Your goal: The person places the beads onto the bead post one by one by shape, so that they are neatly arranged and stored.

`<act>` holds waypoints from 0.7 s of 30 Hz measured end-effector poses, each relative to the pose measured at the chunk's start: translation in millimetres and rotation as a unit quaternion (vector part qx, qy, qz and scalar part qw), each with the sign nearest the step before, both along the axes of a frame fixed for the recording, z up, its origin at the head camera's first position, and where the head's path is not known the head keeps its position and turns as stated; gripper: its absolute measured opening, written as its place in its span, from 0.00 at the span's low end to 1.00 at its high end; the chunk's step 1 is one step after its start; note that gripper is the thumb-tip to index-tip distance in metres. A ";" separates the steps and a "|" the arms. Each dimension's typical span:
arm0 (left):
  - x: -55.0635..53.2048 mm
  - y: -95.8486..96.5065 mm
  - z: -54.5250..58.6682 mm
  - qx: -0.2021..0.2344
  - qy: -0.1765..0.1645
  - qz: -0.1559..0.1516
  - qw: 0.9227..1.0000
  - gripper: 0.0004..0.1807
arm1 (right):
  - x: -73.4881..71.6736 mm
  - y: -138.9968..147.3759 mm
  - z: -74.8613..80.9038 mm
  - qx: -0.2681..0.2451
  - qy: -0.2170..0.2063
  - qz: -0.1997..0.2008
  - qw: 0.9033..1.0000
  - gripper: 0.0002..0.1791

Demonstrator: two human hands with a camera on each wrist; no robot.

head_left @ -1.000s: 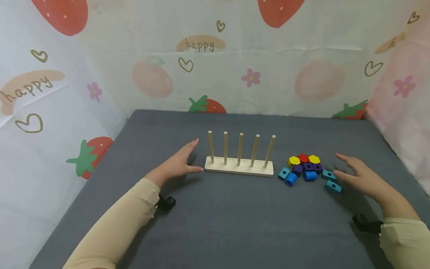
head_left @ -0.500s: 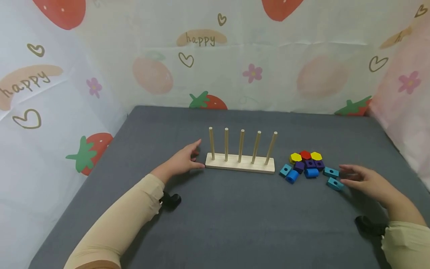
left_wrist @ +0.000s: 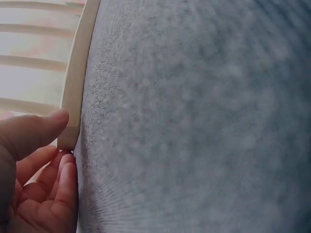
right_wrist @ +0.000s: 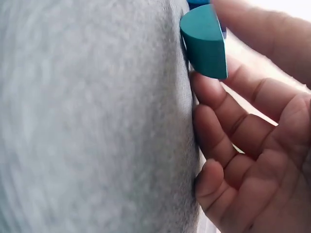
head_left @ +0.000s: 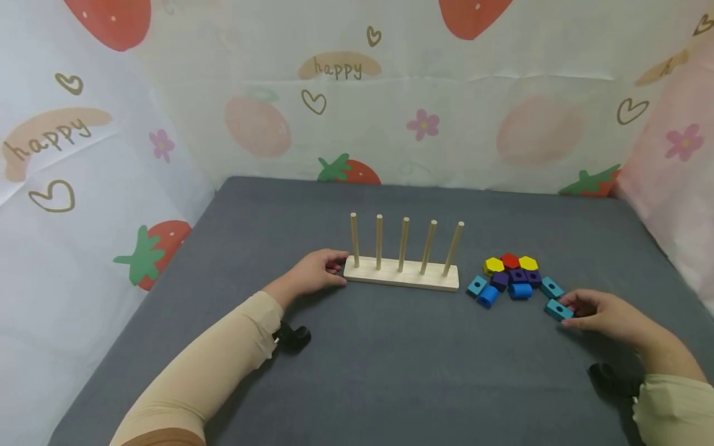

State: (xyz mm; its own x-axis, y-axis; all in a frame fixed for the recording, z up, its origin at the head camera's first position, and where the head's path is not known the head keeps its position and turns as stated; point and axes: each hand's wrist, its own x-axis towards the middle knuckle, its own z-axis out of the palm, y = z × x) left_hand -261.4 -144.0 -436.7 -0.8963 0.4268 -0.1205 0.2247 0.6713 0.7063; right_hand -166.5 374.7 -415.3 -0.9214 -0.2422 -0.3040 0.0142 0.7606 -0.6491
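Note:
A pale wooden base with several upright pegs (head_left: pixel 400 274) stands mid-table. My left hand (head_left: pixel 311 272) holds its left end. The left wrist view shows the thumb against the base's edge (left_wrist: pixel 75 92) and curled fingers at its end. On the right, my right hand (head_left: pixel 610 316) has thumb and fingers around a teal half-round block (head_left: pixel 558 310) lying on the table. This block (right_wrist: pixel 206 46) sits between thumb and fingers in the right wrist view, where contact is partly hidden. Another teal block (head_left: pixel 551 287) lies just beyond it.
Left of the right hand lie yellow hexagonal blocks (head_left: pixel 527 265), a red one (head_left: pixel 510 261), purple blocks (head_left: pixel 499 282), blue rounded blocks (head_left: pixel 521 291) and a teal block (head_left: pixel 476 285). A grey cloth (head_left: pixel 390 371) covers the table; a printed curtain (head_left: pixel 463 124) hangs behind.
My left hand has moved right onto the base's end. The right hand has come down and nearer, its fingers closing around the nearest teal block. The view has shifted slightly.

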 end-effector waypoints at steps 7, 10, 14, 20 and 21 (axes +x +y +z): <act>-1.4 3.5 -0.7 0.007 0.005 0.022 1.000 0.28 | 0.4 -4.7 1.6 0.010 -0.003 0.001 1.000 0.21; -1.3 3.6 -1.9 0.012 -0.001 0.033 0.999 0.27 | 0.2 -5.3 1.9 0.017 -0.004 -0.001 1.000 0.20; -0.7 3.2 -2.6 0.012 -0.005 0.042 0.999 0.26 | -0.4 -5.1 1.7 0.030 -0.006 -0.005 1.000 0.21; -0.1 1.8 -4.2 0.032 0.003 0.021 0.999 0.28 | -2.1 -3.8 4.6 0.030 -0.019 -0.010 0.999 0.24; -0.3 1.4 -4.8 0.039 0.004 0.016 0.999 0.29 | -2.4 -3.6 5.7 0.027 -0.021 -0.011 0.999 0.25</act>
State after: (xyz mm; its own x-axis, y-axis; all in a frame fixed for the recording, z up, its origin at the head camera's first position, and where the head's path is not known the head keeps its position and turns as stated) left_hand -261.7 -142.5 -441.5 -0.9102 0.4060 -0.0815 0.2095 0.6214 0.7550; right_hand -168.9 371.1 -409.6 -0.9127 -0.2035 -0.3545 0.0581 0.7940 -0.6052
